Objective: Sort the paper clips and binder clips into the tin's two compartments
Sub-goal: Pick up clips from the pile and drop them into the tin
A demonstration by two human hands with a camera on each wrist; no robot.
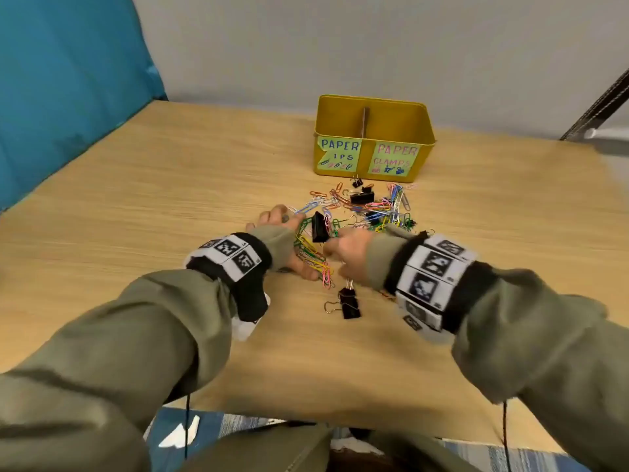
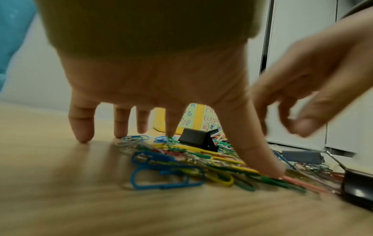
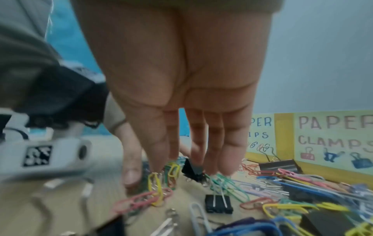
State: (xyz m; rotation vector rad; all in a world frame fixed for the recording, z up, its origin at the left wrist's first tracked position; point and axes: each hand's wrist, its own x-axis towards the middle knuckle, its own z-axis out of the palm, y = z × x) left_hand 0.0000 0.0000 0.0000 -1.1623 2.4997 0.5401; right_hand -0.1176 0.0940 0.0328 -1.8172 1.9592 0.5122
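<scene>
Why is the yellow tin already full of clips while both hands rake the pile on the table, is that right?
Not quite. In the head view the yellow tin shows no clips inside; they still lie in the pile on the table. The left hand and right hand do work the pile.

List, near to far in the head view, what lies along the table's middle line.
Lone black binder clip → both hands, left hand and right hand, fingers down on the clips → mixed pile of paper clips and binder clips → yellow tin.
</scene>
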